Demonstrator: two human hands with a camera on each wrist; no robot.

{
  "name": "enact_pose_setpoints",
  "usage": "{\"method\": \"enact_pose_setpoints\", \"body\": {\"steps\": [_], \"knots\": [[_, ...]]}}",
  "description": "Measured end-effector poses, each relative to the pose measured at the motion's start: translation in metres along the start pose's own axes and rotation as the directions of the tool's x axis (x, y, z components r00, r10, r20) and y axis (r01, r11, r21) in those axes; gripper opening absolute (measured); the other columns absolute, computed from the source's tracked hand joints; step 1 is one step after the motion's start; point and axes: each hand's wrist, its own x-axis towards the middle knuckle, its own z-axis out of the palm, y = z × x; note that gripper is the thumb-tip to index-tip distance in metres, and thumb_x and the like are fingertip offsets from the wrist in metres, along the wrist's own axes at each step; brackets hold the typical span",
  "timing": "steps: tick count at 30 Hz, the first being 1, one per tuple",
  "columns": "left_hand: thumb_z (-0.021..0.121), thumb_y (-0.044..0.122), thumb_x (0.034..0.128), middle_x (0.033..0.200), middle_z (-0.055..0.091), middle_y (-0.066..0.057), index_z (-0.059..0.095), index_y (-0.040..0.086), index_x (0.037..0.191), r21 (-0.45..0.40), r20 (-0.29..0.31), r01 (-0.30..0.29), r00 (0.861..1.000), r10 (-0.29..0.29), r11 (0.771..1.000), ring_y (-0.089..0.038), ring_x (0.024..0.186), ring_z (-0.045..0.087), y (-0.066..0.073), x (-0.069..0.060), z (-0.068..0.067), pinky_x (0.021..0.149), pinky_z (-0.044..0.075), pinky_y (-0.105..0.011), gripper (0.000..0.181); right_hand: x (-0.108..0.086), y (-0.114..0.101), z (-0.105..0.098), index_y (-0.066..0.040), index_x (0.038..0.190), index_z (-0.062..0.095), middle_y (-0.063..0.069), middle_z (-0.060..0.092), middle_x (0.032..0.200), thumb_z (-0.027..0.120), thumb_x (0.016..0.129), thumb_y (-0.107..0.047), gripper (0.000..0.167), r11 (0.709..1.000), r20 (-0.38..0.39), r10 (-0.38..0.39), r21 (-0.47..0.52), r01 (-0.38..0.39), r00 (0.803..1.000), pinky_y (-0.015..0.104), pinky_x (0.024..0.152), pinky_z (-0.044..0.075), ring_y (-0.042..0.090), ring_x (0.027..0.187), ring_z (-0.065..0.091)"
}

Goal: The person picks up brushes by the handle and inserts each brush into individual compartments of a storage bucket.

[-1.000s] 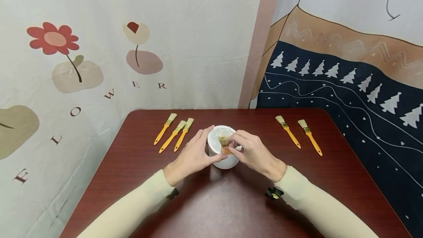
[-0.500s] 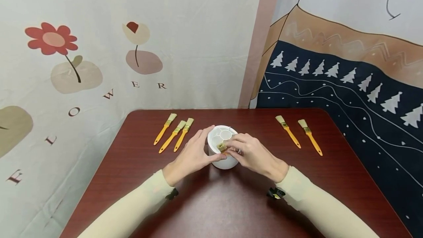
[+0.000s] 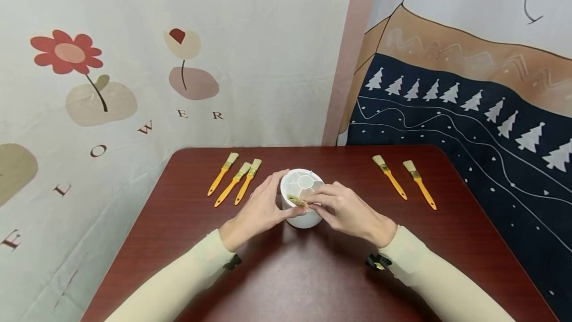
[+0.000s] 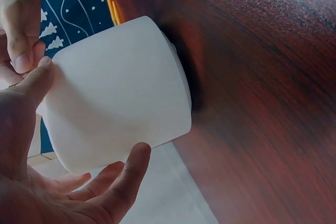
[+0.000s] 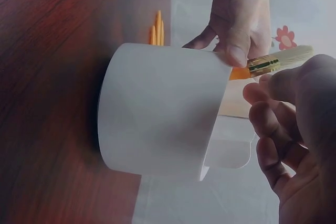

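In the head view, the left hand (image 3: 263,205) grips the white compartmented holder (image 3: 304,220), while the yellow-handled paintbrush (image 3: 295,200) has shifted toward the left thumb, its bristles now turned edge-on beside the right hand (image 3: 350,210)'s fingertips. The left wrist view shows fingers spread along the holder's wall. From the right wrist, the ferrule stands just beside bent fingertips; whether they pinch it, I cannot tell.
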Motion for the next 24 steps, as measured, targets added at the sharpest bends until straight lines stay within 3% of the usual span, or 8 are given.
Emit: {"method": "enact_pose_setpoints", "body": {"steps": [7,17,24], "knots": [[0.103,0.053,0.0866,0.160,0.065,-0.014,0.044,0.012,0.177,0.004,0.007,-0.001,1.000,0.001,1.000,-0.035,0.147,0.068,0.001,0.000,0.001,0.119,0.061,-0.060,0.115,-0.003,0.000,-0.007,-0.010,0.125,0.090,0.002,0.087,0.117,0.098,0.089,0.001,0.039,0.999,-0.065,0.034,-0.002,-0.034,0.997,0.033,0.082,0.063,0.018,0.099,0.077],[0.106,0.052,0.0837,0.165,0.060,-0.016,0.043,0.008,0.175,0.009,-0.055,-0.002,0.998,0.003,1.000,-0.038,0.150,0.064,0.005,-0.005,0.004,0.124,0.058,-0.060,0.119,-0.008,0.006,-0.017,-0.008,0.121,0.090,0.001,0.086,0.110,0.098,0.088,0.001,0.035,0.993,-0.130,0.107,-0.026,-0.111,0.986,0.034,0.080,0.060,0.016,0.093,0.075],[0.108,0.047,0.0818,0.153,0.062,-0.015,0.049,0.006,0.163,-0.019,-0.136,-0.001,0.991,-0.001,1.000,-0.040,0.132,0.067,0.007,-0.011,0.008,0.109,0.060,-0.054,0.108,-0.012,0.010,-0.026,-0.008,0.122,0.090,0.001,0.087,0.111,0.096,0.093,-0.002,0.030,0.979,-0.147,0.198,-0.024,-0.204,0.969,0.036,0.083,0.061,0.017,0.102,0.079]]}}
